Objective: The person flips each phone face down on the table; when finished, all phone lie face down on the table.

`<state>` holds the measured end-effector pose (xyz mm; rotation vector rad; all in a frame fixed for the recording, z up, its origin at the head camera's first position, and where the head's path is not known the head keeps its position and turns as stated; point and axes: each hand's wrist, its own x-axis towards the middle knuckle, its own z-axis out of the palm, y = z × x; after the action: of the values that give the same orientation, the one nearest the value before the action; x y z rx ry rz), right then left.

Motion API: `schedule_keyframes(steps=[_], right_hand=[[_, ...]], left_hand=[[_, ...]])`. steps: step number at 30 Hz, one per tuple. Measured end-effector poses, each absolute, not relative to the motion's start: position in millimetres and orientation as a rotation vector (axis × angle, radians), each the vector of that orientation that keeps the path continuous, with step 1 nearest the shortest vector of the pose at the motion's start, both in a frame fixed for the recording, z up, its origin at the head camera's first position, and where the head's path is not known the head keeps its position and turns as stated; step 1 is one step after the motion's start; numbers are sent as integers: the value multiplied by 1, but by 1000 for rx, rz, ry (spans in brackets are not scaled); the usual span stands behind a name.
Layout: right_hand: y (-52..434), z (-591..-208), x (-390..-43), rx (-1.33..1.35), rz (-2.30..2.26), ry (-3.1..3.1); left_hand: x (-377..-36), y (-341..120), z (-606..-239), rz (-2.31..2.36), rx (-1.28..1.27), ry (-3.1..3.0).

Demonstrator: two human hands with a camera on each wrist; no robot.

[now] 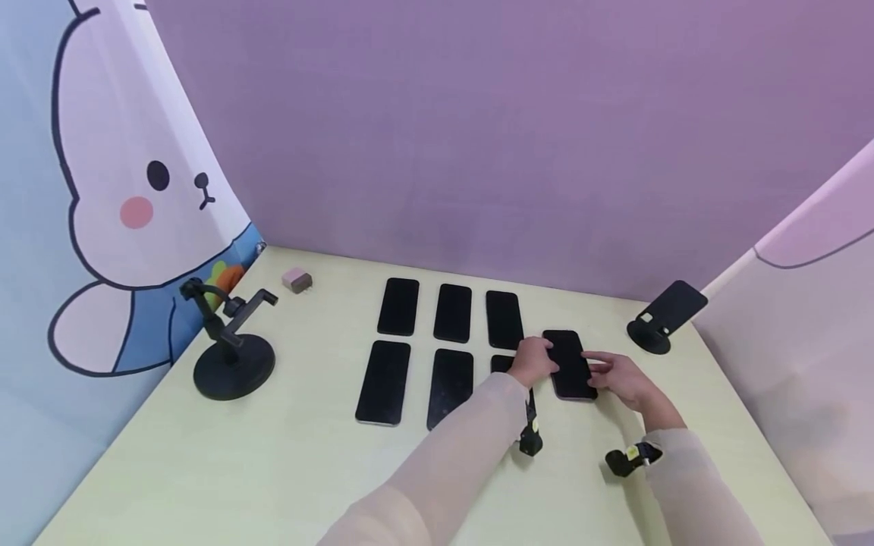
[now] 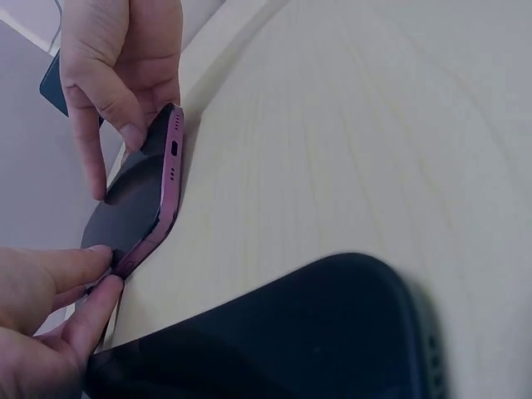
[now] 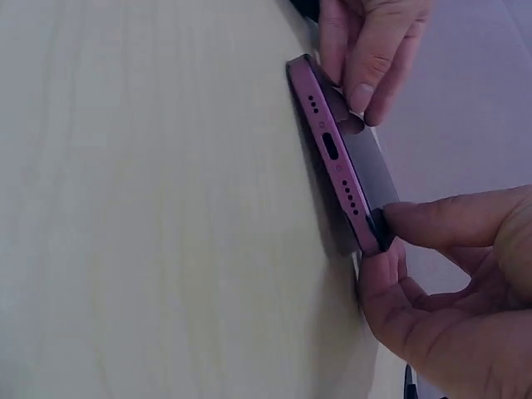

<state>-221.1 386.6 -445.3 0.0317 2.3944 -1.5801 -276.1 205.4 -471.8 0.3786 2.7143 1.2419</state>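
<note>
Pink-edged and black-faced, a smartphone (image 1: 569, 364) is held just to the right of a grid of other phones on the pale wooden counter (image 1: 273, 455). Its long axis runs near to far, and its near end, with the charging port and speaker holes, is shown in both wrist views (image 3: 332, 162). The left hand (image 1: 535, 362) is set on the phone's left edge, with finger and thumb pinched on a near corner (image 2: 100, 274). The right hand (image 1: 620, 377) is set on the right edge, its fingertips clamped on the opposite near corner (image 3: 391, 229). Both hands are thus closed on the same phone, 1 on each long side, so neither is clearly the nearer. Whether the phone lies flat or is tipped slightly off the counter cannot be told.

To the left, 5 dark phones (image 1: 399, 306) are seen in full in 2 rows, and a 6th (image 1: 501, 363) is partly hidden by the left hand. A black stand (image 1: 232, 349) is placed at the far left, a small pink charger plug (image 1: 297, 280) beyond it, and a second black phone stand (image 1: 665, 315) at the far right.
</note>
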Motion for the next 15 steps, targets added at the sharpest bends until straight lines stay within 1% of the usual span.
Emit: schedule_keyframes(steps=[6, 15], right_hand=[[388, -439, -221, 13, -1667, 2324], [389, -432, -220, -56, -1676, 2312]], left_hand=[[-277, 206, -470, 1229, 400, 2706], [-273, 206, -469, 1275, 387, 2660]])
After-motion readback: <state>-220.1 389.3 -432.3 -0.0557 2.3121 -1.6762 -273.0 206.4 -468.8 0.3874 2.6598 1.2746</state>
